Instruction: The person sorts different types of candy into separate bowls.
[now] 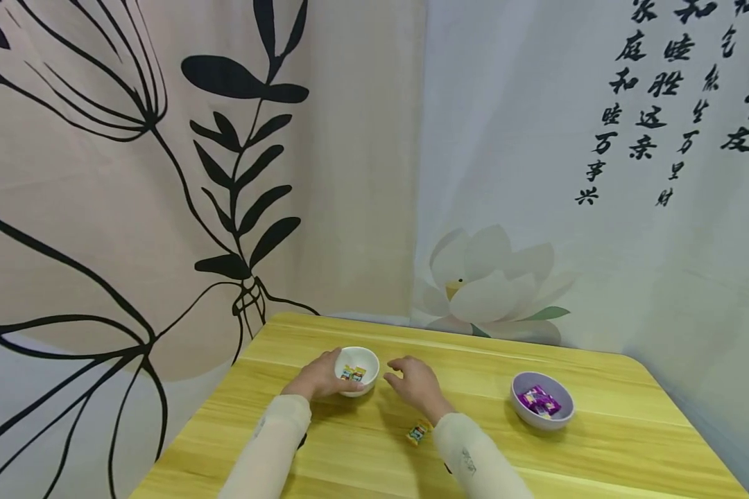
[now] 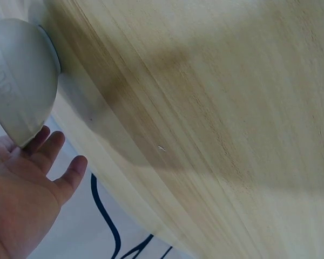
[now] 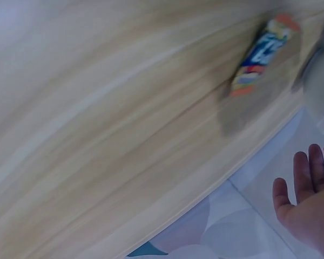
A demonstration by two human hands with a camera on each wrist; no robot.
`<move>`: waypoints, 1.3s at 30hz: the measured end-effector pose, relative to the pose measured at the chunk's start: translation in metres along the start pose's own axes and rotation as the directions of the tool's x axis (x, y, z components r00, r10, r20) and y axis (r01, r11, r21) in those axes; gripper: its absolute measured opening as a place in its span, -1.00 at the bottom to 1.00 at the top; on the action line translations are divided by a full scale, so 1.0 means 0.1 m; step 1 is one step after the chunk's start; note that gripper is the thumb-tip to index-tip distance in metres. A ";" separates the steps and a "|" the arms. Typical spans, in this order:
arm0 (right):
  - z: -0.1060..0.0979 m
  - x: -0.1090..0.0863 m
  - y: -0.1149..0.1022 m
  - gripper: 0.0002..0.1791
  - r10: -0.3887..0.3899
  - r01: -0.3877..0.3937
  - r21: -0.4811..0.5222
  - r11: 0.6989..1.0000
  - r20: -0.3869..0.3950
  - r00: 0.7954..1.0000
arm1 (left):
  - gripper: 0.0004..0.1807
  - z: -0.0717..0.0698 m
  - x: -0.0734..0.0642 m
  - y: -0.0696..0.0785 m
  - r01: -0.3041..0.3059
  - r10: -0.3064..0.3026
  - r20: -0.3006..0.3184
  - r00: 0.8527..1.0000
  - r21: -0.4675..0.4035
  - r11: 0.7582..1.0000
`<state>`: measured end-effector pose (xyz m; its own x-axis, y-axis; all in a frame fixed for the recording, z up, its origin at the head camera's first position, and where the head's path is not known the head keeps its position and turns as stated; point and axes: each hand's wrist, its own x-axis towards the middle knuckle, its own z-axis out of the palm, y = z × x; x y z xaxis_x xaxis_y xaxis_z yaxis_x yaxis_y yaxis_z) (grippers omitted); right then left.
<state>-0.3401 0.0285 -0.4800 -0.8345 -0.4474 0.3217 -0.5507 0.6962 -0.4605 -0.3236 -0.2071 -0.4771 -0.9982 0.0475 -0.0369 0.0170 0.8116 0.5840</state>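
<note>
My left hand (image 1: 321, 376) holds a small white bowl (image 1: 372, 378), its thumb along the near side and its fingers at the far left rim. Inside the bowl lie a few small candies (image 1: 352, 373) in yellow wrappers. In the left wrist view, the bowl (image 2: 24, 75) shows its outer wall, with fingers at its rim. To the right of the bowl is my right hand (image 1: 417, 384), holding nothing, fingers loosely bent. One more yellow-wrapped candy (image 1: 418, 432) lies on the table beside the right forearm; the right wrist view shows this candy (image 3: 262, 54) blurred.
A light purple bowl (image 1: 539, 424) with purple-wrapped candies (image 1: 539, 400) stands on the right of the wooden table (image 1: 624, 443). Behind the table's far edge hangs a printed curtain (image 1: 362, 173) with plants, a lotus and writing.
</note>
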 end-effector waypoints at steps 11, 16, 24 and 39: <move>-0.13 -0.17 0.24 -0.64 -0.008 -0.001 0.081 0.997 0.117 0.993 | 0.26 0.01 0.02 -0.02 0.017 -0.017 -0.004 1.000 0.000 1.000; -0.18 -0.25 0.32 -0.66 -0.035 0.016 0.097 0.995 0.193 0.981 | 0.25 0.01 0.02 -0.02 0.014 -0.014 -0.003 1.000 -0.006 1.000; -0.23 -0.42 0.51 -0.70 -0.043 0.002 0.144 0.990 0.286 0.957 | 0.25 0.01 0.02 -0.02 0.010 -0.010 0.005 1.000 -0.015 1.000; -0.23 -0.57 0.67 -0.64 -0.229 0.215 0.079 0.973 0.350 0.908 | 0.23 0.02 0.03 -0.03 0.008 -0.008 0.000 1.000 -0.010 1.000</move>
<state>-0.3291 0.1138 -0.5100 -0.6383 -0.7621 0.1085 -0.7170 0.5373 -0.4441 -0.3263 -0.2076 -0.4806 -0.9983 0.0406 -0.0417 0.0081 0.8063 0.5914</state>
